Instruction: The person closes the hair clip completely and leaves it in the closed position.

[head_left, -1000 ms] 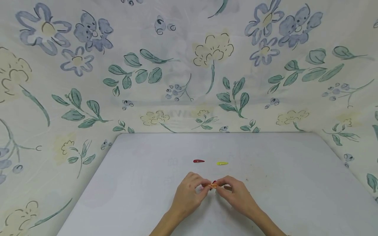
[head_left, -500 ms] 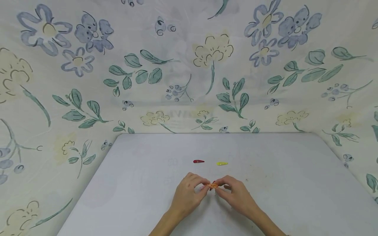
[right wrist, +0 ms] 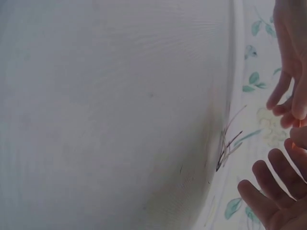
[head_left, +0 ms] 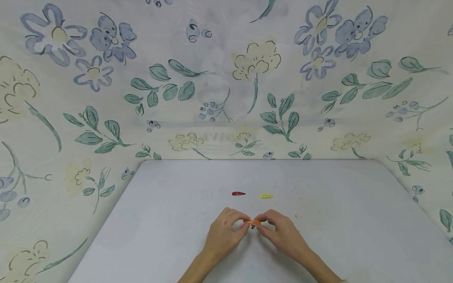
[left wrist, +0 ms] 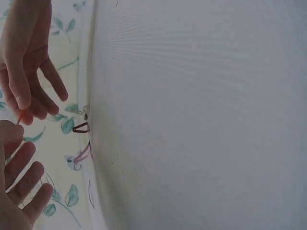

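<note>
My left hand point(head_left: 226, 232) and my right hand point(head_left: 283, 234) meet at the near middle of the white table. Between their fingertips they pinch a small orange hair clip point(head_left: 253, 223), one hand at each end. In the left wrist view, only a thin sliver of the orange clip point(left wrist: 19, 119) shows between the fingertips. The other fingers of both hands are loosely spread. Just under the hands, a dark reddish clip point(head_left: 253, 226) is mostly hidden. A bit of pink point(head_left: 242, 225) shows beside the left fingertips.
Beyond the hands lie a red snap hair clip point(head_left: 238, 193) and a yellow one point(head_left: 266, 196), side by side. The white table point(head_left: 170, 204) ends at a flower-patterned cloth point(head_left: 219, 129) behind and at both sides.
The right fingertips have shifted slightly left along the orange hair clip, and less of the dark red clip behind it shows. The red and yellow clips have stayed put.
</note>
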Tool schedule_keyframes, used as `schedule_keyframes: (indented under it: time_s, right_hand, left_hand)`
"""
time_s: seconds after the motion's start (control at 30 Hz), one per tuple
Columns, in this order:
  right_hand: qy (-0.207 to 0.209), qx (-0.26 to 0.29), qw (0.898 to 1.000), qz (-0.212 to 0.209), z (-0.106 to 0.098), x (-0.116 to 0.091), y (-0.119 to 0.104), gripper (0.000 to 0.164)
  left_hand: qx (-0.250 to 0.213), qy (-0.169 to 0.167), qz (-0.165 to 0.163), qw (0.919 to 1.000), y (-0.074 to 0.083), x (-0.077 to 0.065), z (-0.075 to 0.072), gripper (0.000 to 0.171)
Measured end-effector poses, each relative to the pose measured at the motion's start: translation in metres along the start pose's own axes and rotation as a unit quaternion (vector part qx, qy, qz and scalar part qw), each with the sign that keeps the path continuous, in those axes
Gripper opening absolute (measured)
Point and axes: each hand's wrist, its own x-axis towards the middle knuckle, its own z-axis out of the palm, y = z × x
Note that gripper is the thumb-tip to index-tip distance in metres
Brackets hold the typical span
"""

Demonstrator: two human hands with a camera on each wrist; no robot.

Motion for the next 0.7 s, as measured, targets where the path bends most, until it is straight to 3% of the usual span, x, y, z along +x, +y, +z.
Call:
schedule_keyframes:
  time_s: [0.2, 0.7]
  right_hand:
    - [0.004, -0.055, 0.998, -0.012, 0.003, 0.002, 0.0, 0.018]
    - [-0.004, -0.093, 0.995, -0.045, 0.004, 0.014, -0.004, 0.017]
  left_hand:
    - [0.002, -0.002, -0.005, 1.0, -0.001, 0.0, -0.001, 0.016]
    - [0.018, -0.009, -0.013, 0.9997, -0.008, 0.006, -0.004, 0.016]
